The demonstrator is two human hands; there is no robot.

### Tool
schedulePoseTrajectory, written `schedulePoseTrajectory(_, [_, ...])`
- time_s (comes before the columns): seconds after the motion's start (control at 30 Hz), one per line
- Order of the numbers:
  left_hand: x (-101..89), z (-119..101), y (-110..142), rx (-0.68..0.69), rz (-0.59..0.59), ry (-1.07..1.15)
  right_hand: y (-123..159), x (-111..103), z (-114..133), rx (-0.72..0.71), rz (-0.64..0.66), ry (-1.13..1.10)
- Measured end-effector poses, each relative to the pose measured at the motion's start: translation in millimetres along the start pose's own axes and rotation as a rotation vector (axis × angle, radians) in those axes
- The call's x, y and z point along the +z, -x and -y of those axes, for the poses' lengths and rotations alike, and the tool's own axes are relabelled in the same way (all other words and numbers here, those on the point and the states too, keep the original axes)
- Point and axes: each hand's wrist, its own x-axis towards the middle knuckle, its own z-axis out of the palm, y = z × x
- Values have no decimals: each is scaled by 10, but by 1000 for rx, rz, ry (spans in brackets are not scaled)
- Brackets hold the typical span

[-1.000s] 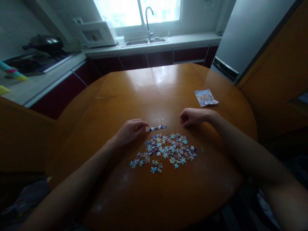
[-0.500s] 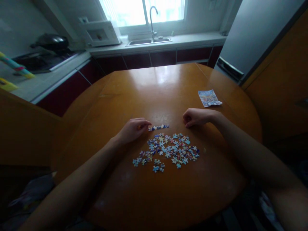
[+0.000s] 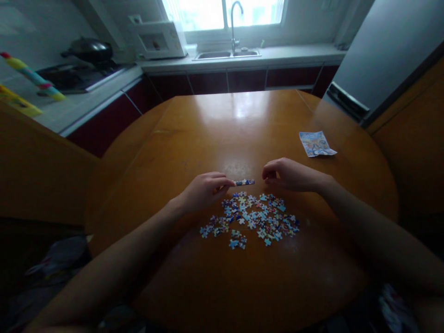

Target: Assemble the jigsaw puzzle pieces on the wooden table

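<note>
Currently, the joined strip (image 3: 245, 182) lies on the table (image 3: 173, 152), just beyond the loose pieces (image 3: 252, 216). Left hand (image 3: 204, 190) touches its near end, grip unclear; right hand (image 3: 293, 175) is curled, contents hidden. Light, flat pressure should keep it intact.

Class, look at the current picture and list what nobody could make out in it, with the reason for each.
All in the head view:
- Near end of the joined puzzle strip: hidden by the left hand.
- Designs on the loose puzzle pieces: too small.
- Details on the printed sheet: small and blurred.
- Top of the refrigerator: cut off by the upper edge.
</note>
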Motion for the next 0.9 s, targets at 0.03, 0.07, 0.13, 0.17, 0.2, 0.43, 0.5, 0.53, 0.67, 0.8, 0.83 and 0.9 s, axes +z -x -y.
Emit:
schedulePoseTrajectory(0.03, [-3,1,-2,0,3,2,-18,55,56,-33,-8,2])
schedulePoseTrajectory(0.07, [-4,5,-2,2,12,1,-35,116,105,-61,-24,7])
schedulePoseTrajectory(0.13, [-1,16,0,7,36,-3,-65,245,180,-102,-65,25])
schedulePoseTrajectory(0.17, [1,19,1,9,51,-4,-75,307,205,-122,-73,44])
schedulePoseTrajectory(0.2, [4,22,3,7,67,-4,-81,362,223,-135,-85,68])
schedulePoseTrajectory(0.43, [-6,43,15,-38,99,-1,-49,496,293,-237,-77,159])
schedulePoseTrajectory(0.5, [-20,73,20,-46,78,-1,-36,486,314,-247,-74,160])
schedulePoseTrajectory(0.53, [-28,92,22,-53,67,-2,-32,481,321,-253,-75,162])
schedulePoseTrajectory(0.67, [-55,160,24,-95,37,-7,-27,477,320,-232,-73,222])
schedulePoseTrajectory(0.8, [-53,199,18,-118,21,14,-29,496,285,-206,-46,251])
schedulePoseTrajectory(0.83, [-48,204,17,-124,21,20,-29,499,275,-207,-39,241])
schedulePoseTrajectory(0.9, [-39,209,18,-136,27,27,-30,496,261,-201,-29,214])
